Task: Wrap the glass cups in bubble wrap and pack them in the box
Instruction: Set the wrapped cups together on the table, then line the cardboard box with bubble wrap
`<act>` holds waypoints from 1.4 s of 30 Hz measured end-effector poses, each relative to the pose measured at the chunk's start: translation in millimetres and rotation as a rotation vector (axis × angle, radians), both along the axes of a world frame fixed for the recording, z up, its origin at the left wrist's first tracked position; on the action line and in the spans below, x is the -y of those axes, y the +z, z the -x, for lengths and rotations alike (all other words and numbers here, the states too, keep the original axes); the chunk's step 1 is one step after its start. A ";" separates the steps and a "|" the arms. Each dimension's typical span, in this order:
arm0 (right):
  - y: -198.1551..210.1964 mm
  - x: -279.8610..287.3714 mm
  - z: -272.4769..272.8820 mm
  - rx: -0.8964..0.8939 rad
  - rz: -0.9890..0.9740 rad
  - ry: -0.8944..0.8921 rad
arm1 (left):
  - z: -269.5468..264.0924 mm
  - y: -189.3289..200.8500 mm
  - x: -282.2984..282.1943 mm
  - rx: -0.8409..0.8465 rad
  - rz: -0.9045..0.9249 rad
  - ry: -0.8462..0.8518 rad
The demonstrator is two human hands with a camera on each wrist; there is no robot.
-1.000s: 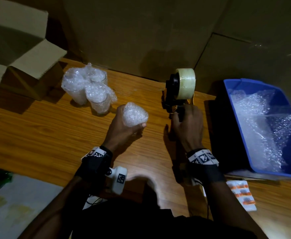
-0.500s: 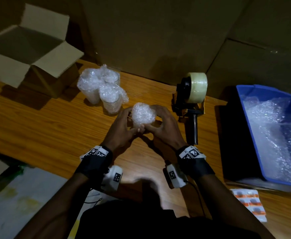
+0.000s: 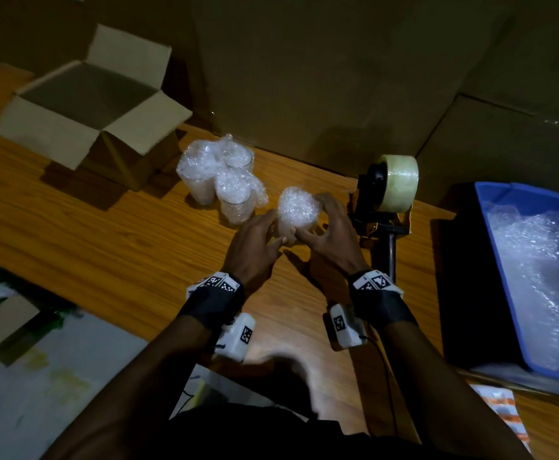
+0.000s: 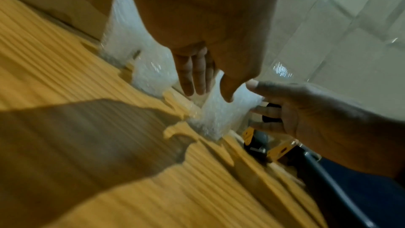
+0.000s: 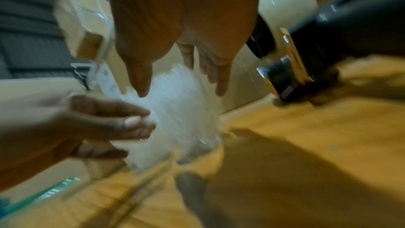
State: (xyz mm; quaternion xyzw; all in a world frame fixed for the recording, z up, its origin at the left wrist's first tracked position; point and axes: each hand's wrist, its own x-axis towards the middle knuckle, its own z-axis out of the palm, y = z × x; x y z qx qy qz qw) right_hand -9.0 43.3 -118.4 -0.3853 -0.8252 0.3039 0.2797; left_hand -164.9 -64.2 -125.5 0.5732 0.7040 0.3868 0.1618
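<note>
A glass cup wrapped in bubble wrap [image 3: 297,210] stands upright on the wooden table [image 3: 105,247], between my two hands. My left hand [image 3: 266,234] holds its left side, thumb in front and fingers behind [image 4: 197,82]. My right hand [image 3: 326,224] holds its right side, thumb and fingers spread around the wrap [image 5: 181,119]. Three more wrapped cups [image 3: 220,175] stand just left of it, close but apart. The open cardboard box [image 3: 85,101] sits at the table's far left; I see nothing inside it.
A tape dispenser [image 3: 392,190] with a clear roll lies just right of my right hand. A blue bin [image 3: 490,260] holding loose bubble wrap [image 3: 543,277] sits at the right edge. Large cardboard boxes [image 3: 321,78] form a wall behind the table.
My right hand has let go of the tape dispenser, which now lies on the table, and has joined my left hand on the wrapped cup. The cup has moved forward, nearer the other wrapped cups.
</note>
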 end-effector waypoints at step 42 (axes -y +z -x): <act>85.5 113.6 335.2 0.430 -0.268 0.219 | 364.1 68.0 128.1 -0.335 -0.015 0.002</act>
